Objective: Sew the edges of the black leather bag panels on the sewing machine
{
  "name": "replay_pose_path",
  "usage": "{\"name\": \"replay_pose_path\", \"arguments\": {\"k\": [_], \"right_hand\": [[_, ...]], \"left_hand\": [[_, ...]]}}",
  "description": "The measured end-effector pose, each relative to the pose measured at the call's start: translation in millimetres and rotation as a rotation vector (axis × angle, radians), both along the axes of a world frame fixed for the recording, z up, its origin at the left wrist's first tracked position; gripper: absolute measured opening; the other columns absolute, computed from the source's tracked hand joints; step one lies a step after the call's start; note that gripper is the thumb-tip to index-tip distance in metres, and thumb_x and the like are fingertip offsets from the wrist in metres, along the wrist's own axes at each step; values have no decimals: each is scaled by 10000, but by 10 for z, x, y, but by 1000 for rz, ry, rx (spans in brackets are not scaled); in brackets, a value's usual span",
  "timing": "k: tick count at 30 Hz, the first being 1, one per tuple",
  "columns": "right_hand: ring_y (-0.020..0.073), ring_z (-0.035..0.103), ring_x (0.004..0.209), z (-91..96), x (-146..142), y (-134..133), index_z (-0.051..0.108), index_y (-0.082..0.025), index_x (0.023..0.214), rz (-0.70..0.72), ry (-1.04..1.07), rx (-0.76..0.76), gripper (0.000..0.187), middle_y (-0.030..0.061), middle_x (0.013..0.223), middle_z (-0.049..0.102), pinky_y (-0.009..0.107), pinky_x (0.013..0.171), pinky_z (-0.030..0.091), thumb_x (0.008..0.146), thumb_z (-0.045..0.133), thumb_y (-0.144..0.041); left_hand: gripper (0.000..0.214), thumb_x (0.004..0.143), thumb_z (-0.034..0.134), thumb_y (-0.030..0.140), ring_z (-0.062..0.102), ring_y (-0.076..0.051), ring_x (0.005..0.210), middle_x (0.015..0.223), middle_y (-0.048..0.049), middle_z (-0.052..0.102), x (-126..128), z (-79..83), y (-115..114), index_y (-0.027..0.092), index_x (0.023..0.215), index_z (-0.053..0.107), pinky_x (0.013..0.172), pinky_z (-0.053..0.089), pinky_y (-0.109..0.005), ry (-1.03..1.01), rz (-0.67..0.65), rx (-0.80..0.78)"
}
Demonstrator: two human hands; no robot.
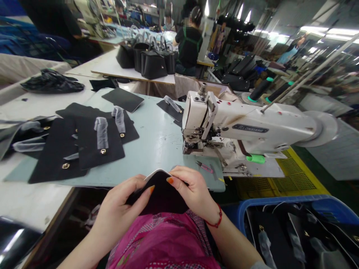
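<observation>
Both my hands hold one black panel (161, 194) with a pale edge, just above my lap at the near edge of the sewing table (153, 138). My left hand (119, 209) grips its left side, thumb lying across the face. My right hand (193, 190) pinches its top right edge, fingers curled over. A white sewing machine (238, 129) stands right behind my right hand, its needle end (193, 144) a short way beyond the panel.
Several black panels with wrapped straps and gold studs (89, 140) lie on the table's left. Small pink snips (204, 167) rest by the machine base. A blue crate (297, 224) of black pieces sits at lower right. Finished black bags (153, 59) and other people are further back.
</observation>
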State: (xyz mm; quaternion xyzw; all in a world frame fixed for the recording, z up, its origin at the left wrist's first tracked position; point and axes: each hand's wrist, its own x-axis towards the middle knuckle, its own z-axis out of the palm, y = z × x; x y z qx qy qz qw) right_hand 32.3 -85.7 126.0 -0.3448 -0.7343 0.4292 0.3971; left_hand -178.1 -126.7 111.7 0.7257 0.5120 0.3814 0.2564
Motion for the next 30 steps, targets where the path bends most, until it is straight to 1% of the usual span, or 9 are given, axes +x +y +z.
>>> {"name": "replay_pose_path", "arguments": {"k": [4, 8, 12, 17, 22, 24, 27, 28, 30], "right_hand": [[134, 616, 780, 38, -44, -2, 751, -198, 979, -14, 2, -10, 267, 36, 841, 688, 245, 738, 473, 987, 524, -340], [138, 633, 800, 83, -87, 0, 759, -206, 990, -9, 11, -30, 278, 41, 872, 707, 246, 740, 489, 984, 528, -361], [136, 641, 794, 106, -126, 2, 765, -209, 979, -27, 32, -23, 256, 40, 871, 712, 248, 742, 500, 967, 561, -362], [136, 644, 774, 72, -162, -14, 765, -202, 936, -59, 61, -11, 225, 42, 851, 714, 249, 721, 505, 942, 601, -355], [123, 617, 709, -5, -214, -11, 756, -179, 873, -92, 110, 19, 216, 34, 777, 691, 244, 685, 491, 932, 608, -325], [120, 610, 702, -34, -242, 22, 755, -175, 860, -87, 124, 18, 229, 32, 766, 687, 239, 682, 480, 934, 604, -330], [126, 610, 717, -109, -260, 105, 751, -166, 848, -71, 92, -38, 284, 37, 777, 689, 237, 692, 466, 944, 586, -377], [127, 606, 718, -154, -251, 135, 748, -163, 845, -68, 69, -62, 305, 37, 777, 686, 236, 689, 460, 946, 579, -396], [128, 591, 708, -296, -202, 188, 743, -158, 833, -69, 16, -101, 346, 33, 765, 676, 233, 672, 447, 942, 573, -439]], "left_hand": [[98, 909, 566, 200, 629, -120, 722, 824, -11, 674, 35, 2, -6, 186, 815, 585, 687, 496, -208, 27, -9, 47], [98, 912, 557, 172, 636, -119, 719, 837, -20, 682, 59, 31, -9, 185, 822, 594, 668, 494, -203, 31, -50, 83], [91, 914, 547, 155, 634, -114, 715, 816, -14, 675, 53, 36, -8, 187, 852, 605, 669, 497, -197, 14, -88, 80], [94, 925, 539, 180, 641, -127, 738, 844, -31, 678, 35, 17, -27, 184, 872, 617, 701, 509, -222, 26, -100, 44], [103, 927, 543, 198, 649, -133, 743, 852, -33, 688, 24, -30, -29, 187, 856, 616, 692, 507, -221, 27, -97, 47], [99, 922, 550, 210, 657, -141, 767, 876, -36, 699, 2, -83, -4, 188, 864, 626, 711, 511, -228, 25, -79, 30], [123, 912, 567, 263, 659, -153, 782, 875, -37, 708, -74, -157, 63, 185, 856, 643, 739, 516, -241, 26, -27, -17], [139, 905, 579, 290, 657, -156, 784, 872, -34, 709, -117, -169, 89, 186, 844, 647, 750, 515, -242, 33, 4, -22], [167, 888, 608, 345, 658, -167, 824, 914, -32, 714, -244, -169, 145, 191, 847, 656, 795, 512, -246, 51, 104, -17]]}}
